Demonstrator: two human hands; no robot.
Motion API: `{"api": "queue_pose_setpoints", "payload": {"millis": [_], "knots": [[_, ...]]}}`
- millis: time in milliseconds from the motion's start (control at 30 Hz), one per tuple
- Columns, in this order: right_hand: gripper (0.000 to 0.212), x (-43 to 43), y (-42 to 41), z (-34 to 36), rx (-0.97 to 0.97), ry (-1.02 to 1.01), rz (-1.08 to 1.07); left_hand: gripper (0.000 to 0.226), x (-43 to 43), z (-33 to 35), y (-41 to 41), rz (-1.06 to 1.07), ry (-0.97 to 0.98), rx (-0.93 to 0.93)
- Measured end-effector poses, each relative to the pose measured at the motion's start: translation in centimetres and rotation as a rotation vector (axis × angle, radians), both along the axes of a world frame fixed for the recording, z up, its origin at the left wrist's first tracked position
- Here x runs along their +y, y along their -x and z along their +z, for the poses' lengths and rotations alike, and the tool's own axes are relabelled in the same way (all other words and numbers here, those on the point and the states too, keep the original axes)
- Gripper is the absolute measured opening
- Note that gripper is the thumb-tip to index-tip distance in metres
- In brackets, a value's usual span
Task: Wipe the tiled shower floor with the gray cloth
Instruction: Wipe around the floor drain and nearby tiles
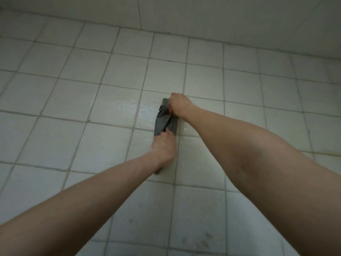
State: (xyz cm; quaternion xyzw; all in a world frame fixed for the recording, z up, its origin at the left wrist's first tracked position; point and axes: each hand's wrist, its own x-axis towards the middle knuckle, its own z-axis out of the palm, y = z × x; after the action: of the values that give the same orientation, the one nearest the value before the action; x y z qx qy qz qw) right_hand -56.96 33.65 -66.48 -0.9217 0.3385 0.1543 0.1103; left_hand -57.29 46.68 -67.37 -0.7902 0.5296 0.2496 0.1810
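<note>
Stretching near to far across the tiled floor, the gray cloth is gripped at both ends: the near end by the left hand, the far end by the right hand (fingers curled round it), so a sideways sweep is favoured.

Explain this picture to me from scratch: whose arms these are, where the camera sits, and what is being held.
No machine here: a person wears a camera on the head, looking down at their own bare arms. The left hand grips the near part of a bunched gray cloth; the right hand grips its far end. The cloth lies on a pale tiled floor, which looks wet just beside it. A few dark smudges mark tiles near the bottom.
</note>
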Motion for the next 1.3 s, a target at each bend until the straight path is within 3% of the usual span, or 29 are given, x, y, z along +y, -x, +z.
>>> {"api": "queue_pose_setpoints", "payload": {"millis": [267,567,700,867,1033,1133,1300], "knots": [[0.04,-4.1,13.8,1.3,0.211,-0.104,-0.269,0.079,-4.6,-0.1,11.9,-0.071,-0.103,0.375],[0.034,-8.0,25.9,0.6,0.17,-0.167,-0.509,0.072,-8.3,-0.3,23.6,-0.216,-0.143,0.366],[0.008,-9.3,30.5,0.5,0.116,-0.12,-0.551,0.065,-10.7,-0.5,28.6,-0.203,-0.114,0.399],[0.029,-11.3,37.5,0.3,0.083,-0.04,-0.592,0.066,-13.8,-0.8,34.1,-0.228,-0.082,0.446],[0.029,-12.8,45.5,0.8,0.123,-0.009,-0.65,0.076,-15.4,-1.1,41.3,-0.235,-0.097,0.523],[0.03,-13.2,49.8,0.9,0.156,0.011,-0.704,0.07,-15.5,-1.1,45.7,-0.22,-0.084,0.583],[0.029,-13.8,53.9,0.3,0.194,0.024,-0.741,0.07,-16.5,-1.6,50.3,-0.354,-0.08,0.56]]}}
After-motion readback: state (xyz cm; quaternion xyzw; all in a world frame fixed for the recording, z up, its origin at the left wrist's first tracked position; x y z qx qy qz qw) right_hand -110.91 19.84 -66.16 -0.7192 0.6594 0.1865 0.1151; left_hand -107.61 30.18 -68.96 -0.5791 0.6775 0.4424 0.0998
